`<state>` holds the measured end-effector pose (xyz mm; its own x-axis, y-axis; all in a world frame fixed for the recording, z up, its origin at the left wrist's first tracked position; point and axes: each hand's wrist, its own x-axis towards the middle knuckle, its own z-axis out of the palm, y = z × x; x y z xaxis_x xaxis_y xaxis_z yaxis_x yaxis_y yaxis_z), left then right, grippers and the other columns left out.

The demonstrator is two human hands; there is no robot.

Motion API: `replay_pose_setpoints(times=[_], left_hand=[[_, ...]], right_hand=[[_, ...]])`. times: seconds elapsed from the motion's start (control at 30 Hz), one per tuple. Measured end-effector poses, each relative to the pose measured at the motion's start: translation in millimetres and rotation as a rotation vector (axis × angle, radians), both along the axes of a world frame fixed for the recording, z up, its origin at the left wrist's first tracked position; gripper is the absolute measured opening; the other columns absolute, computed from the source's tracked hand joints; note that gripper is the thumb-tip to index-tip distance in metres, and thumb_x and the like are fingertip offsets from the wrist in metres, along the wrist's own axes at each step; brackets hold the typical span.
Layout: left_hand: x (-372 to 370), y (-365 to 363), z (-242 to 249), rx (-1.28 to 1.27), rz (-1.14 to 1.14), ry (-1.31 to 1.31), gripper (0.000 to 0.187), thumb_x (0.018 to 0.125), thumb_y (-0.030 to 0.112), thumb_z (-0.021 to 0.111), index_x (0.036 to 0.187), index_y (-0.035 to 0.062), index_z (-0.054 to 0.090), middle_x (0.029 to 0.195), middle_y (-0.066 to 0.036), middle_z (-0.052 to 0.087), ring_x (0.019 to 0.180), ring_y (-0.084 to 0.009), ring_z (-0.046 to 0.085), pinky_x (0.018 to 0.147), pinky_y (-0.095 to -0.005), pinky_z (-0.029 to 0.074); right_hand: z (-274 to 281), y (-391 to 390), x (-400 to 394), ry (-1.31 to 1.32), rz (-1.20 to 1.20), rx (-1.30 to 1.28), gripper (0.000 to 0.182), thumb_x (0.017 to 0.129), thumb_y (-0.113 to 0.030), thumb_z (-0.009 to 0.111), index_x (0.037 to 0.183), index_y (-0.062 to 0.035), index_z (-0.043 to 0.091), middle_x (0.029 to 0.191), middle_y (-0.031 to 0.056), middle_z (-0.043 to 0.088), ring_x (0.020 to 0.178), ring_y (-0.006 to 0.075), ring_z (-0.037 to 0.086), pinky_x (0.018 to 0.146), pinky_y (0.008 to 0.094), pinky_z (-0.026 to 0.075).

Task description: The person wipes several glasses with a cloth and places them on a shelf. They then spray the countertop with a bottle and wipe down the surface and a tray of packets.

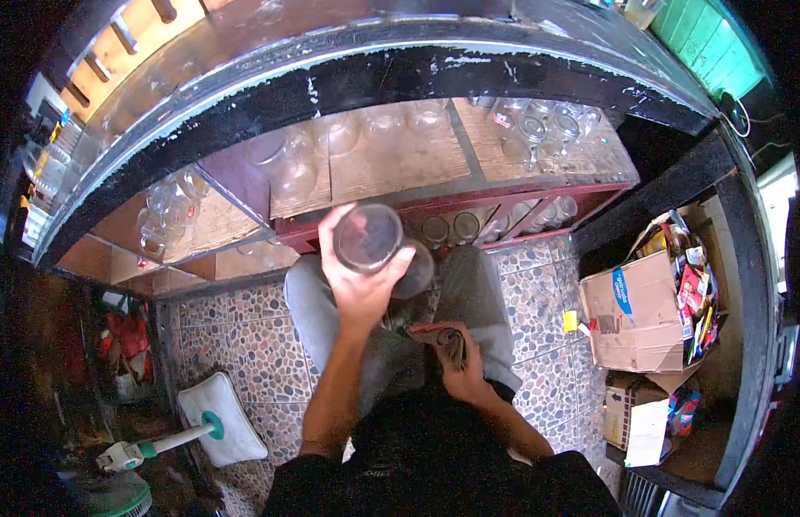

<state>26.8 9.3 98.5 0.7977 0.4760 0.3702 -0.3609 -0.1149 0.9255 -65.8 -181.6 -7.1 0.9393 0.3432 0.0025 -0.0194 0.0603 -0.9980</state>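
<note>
My left hand [363, 289] is wrapped round a clear glass jar [368, 237], its fingers on the far side and the thumb on the near side. The jar is tilted, with one round end turned up toward me. It is held above my knees, in front of the shelves. Close to my lap, my right hand [466, 372] grips a folded brownish cloth [449, 342]. The cloth and the jar are apart.
A wooden shelf unit [400, 170] ahead holds several glass jars [294, 177] and glass mugs [533, 131]. On the right, a cardboard box [633, 310] is filled with colourful packets. A green and white fan [171, 438] lies at the left on the pebble-patterned floor [266, 370].
</note>
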Motion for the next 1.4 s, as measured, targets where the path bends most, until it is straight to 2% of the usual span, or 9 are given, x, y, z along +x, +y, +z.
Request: replay_pose_setpoints(times=[0.1,0.2,0.3,0.5,0.7,0.8,0.9,1.17,1.4], left_hand=[[26.7,20.1,21.5,0.328,-0.010,-0.033,0.080,0.060,0.010,0.094,0.128,0.0004,0.054,0.114,-0.008,0.062,0.105,-0.0183,0.060,0.095,-0.0329,0.048],[56.0,30.7,30.8,0.377,0.073,-0.024,0.078,0.060,0.014,0.095,0.128,0.0002,0.059,0.112,-0.009,0.065,0.101,-0.0183,0.061,0.093,-0.0317,0.049],[91.5,45.8,11.9,0.317,0.072,-0.011,0.081,0.059,0.022,0.098,0.127,0.0012,0.059,0.112,-0.010,0.063,0.096,-0.0183,0.060,0.088,-0.0332,0.051],[158.4,82.0,-31.9,0.255,0.115,-0.100,0.078,0.058,0.023,0.098,0.120,-0.0057,0.058,0.107,-0.009,0.062,0.093,-0.0179,0.060,0.085,-0.0326,0.052],[166.5,82.5,-14.5,0.389,0.273,-0.078,0.066,0.057,0.023,0.098,0.102,-0.0040,0.059,0.097,-0.009,0.062,0.089,-0.0174,0.060,0.081,-0.0321,0.052],[174.3,88.4,-19.7,0.435,0.275,-0.011,0.064,0.061,0.013,0.096,0.107,-0.0052,0.057,0.100,-0.009,0.065,0.087,-0.0168,0.062,0.081,-0.0295,0.054],[183.3,90.9,-32.3,0.537,0.395,0.037,0.062,0.059,0.012,0.096,0.104,-0.0047,0.056,0.098,-0.010,0.066,0.085,-0.0169,0.063,0.079,-0.0300,0.055],[168.5,75.0,-16.8,0.793,0.610,0.079,0.090,0.054,0.039,0.096,0.122,-0.0040,0.055,0.107,-0.017,0.064,0.105,-0.0325,0.061,0.100,-0.0481,0.044],[156.9,60.5,-24.2,0.808,0.633,0.027,0.099,0.056,0.032,0.095,0.134,-0.0033,0.045,0.118,-0.020,0.060,0.115,-0.0383,0.056,0.111,-0.0460,0.032]], right_hand=[[-67.3,-5.6,-4.8,0.144,-0.153,-0.341,0.046,0.097,-0.006,0.054,0.142,-0.0033,0.046,0.134,0.0172,0.057,0.121,0.0255,0.055,0.106,0.0386,0.042],[-111.3,-9.8,1.1,0.171,-0.128,-0.120,0.049,0.099,-0.012,0.056,0.146,-0.0030,0.042,0.139,0.0191,0.052,0.124,0.0266,0.053,0.105,0.0375,0.042],[-87.1,-13.8,13.5,0.380,-0.138,-0.379,0.049,0.102,-0.027,0.056,0.143,-0.0030,0.045,0.130,0.0174,0.058,0.118,0.0258,0.057,0.100,0.0369,0.045],[-37.4,-8.2,22.5,0.688,-0.127,-0.183,0.064,0.097,-0.048,0.061,0.140,-0.0018,0.047,0.131,0.0107,0.060,0.121,0.0236,0.053,0.104,0.0358,0.040],[-89.2,-10.9,19.7,0.602,-0.081,-0.298,0.068,0.097,-0.052,0.060,0.143,-0.0039,0.046,0.133,0.0112,0.059,0.124,0.0248,0.052,0.108,0.0366,0.037],[-7.1,-6.9,26.7,0.617,-0.077,-0.323,0.072,0.096,-0.057,0.057,0.144,-0.0041,0.046,0.133,0.0123,0.059,0.125,0.0270,0.051,0.109,0.0379,0.036],[-80.4,-10.1,22.2,0.467,-0.101,-0.245,0.073,0.097,-0.059,0.055,0.144,-0.0041,0.046,0.133,0.0134,0.059,0.124,0.0287,0.052,0.109,0.0387,0.036],[-85.5,-10.2,23.7,0.502,-0.151,-0.244,0.063,0.099,-0.047,0.057,0.144,-0.0051,0.047,0.132,0.0131,0.060,0.125,0.0278,0.052,0.109,0.0373,0.037],[-77.9,-15.7,29.9,0.479,-0.003,-0.242,0.051,0.105,-0.027,0.045,0.151,-0.0060,0.039,0.148,0.0169,0.047,0.130,0.0325,0.051,0.115,0.0466,0.033]])
